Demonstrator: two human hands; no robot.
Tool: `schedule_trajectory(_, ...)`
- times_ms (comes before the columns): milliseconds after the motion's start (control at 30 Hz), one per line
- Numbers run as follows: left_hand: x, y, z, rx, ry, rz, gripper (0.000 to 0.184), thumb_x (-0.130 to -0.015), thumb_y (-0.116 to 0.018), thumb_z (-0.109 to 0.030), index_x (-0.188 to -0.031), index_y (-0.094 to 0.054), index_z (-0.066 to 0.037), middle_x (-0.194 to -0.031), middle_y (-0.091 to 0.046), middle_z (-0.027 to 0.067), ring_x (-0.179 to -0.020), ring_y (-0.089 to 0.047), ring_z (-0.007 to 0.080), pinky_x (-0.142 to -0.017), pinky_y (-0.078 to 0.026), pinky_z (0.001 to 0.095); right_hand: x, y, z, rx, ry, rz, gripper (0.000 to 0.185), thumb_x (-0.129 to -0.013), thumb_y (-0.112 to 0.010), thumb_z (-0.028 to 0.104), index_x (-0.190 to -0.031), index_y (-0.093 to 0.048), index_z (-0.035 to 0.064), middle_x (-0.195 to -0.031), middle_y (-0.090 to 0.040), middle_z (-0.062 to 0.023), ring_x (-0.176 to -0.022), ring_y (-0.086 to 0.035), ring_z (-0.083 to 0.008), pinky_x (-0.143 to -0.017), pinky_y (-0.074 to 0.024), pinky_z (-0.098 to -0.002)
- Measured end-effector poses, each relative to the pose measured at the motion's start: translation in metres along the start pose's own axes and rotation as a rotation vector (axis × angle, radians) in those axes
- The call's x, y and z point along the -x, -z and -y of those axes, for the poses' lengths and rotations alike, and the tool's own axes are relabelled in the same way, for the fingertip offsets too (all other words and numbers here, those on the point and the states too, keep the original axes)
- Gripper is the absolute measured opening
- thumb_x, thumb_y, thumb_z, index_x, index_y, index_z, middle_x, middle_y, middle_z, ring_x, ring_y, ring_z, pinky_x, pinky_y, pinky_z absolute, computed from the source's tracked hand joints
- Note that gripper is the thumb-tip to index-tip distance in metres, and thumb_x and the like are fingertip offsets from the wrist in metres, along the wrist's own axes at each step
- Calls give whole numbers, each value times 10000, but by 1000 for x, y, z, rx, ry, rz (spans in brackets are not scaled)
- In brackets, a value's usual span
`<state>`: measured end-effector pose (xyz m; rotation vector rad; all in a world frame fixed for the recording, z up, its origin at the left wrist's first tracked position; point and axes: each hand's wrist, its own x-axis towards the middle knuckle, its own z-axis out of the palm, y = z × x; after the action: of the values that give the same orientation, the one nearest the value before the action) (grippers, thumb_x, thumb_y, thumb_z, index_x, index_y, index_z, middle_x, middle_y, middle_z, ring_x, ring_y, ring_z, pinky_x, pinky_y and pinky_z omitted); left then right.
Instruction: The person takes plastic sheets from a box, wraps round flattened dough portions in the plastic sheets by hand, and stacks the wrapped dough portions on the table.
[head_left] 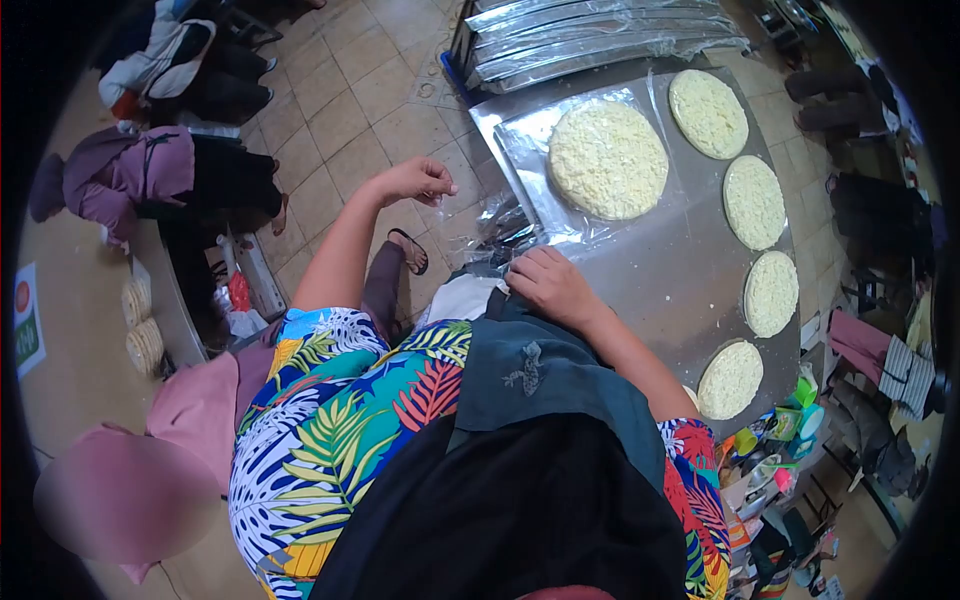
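My left hand [418, 182] is raised over the tiled floor, left of the metal table [630, 270], its fingers curled together; whatever they may hold is too small to make out. My right hand [548, 280] rests near the table's front left edge, close to crumpled clear plastic [505, 222], fingers bent and their tips partly hidden. A large round pale crumbly slab [608, 160] lies on a plastic-covered metal tray [540, 205]. Along the table's right side lie several smaller round slabs, one at the top right [708, 113] and another below it [755, 203].
Stacked metal trays [600, 40] stand at the table's far end. A co-worker in pink [190, 420] is close on my left, beside a table with round items [145, 345]. More people stand at the upper left and right. Colourful items [790, 420] crowd the lower right.
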<state>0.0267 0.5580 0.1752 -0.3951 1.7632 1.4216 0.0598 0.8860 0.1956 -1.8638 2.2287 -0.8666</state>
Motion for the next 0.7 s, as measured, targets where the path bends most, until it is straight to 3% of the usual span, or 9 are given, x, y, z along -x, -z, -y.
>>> schedule_trajectory(100,15,0,2,-47,-30,-4,178,-861,-664,-257,-890,-604,-92,-810,-618,-21,-743,-602,75,-692,-498,234,-7,1,15,-31,-46,-137,346,-683,-697,194,-989,-585,76,-1009,-550,-85,-948,-543,-249,-816,-436,-342)
schedule_trajectory(233,25,-11,3,3,-46,-12,178,-862,-662,-257,-894,-601,-93,-800,-603,-31,-738,-588,67,-683,-493,235,-16,5,29,130,-102,-116,371,-675,-704,202,-1004,-586,80,-1008,-544,-91,-950,-542,-252,-824,-432,-334)
schedule_trajectory(333,27,-16,4,-9,-57,20,177,-861,-663,-253,-890,-607,-88,-764,-576,-37,-693,-548,59,-655,-475,229,-14,-9,27,119,-134,-205,295,-683,-685,169,-943,-584,74,-936,-547,-80,-899,-544,-239,-794,-430,-333)
schedule_trajectory(433,36,-17,3,-93,-60,-5,178,-859,-667,-253,-853,-621,-82,-704,-540,-44,-644,-498,56,-610,-446,225,-12,-13,26,106,-74,-115,202,-689,-661,133,-858,-568,73,-828,-528,-63,-825,-534,-222,-749,-426,-341)
schedule_trajectory(500,41,-12,5,-134,-55,-45,183,-856,-671,-256,-828,-629,-80,-675,-522,-48,-625,-475,55,-587,-431,224,-6,-11,33,24,-48,-221,130,-692,-632,91,-783,-541,74,-734,-489,-45,-756,-513,-209,-710,-418,-343)
schedule_trajectory(633,41,-5,2,-93,-94,-81,206,-843,-687,-274,-795,-640,-79,-657,-519,-59,-623,-474,54,-560,-410,218,3,-1,46,-6,-109,-222,204,-707,-661,136,-872,-563,68,-852,-531,-69,-830,-524,-227,-758,-422,-358)
schedule_trajectory(700,41,-9,-2,-107,-95,-59,215,-838,-693,-284,-799,-641,-79,-660,-522,-60,-614,-470,52,-554,-406,215,-1,10,53,87,-147,-368,336,-716,-697,204,-990,-565,63,-1011,-538,-96,-927,-522,-250,-818,-415,-389)
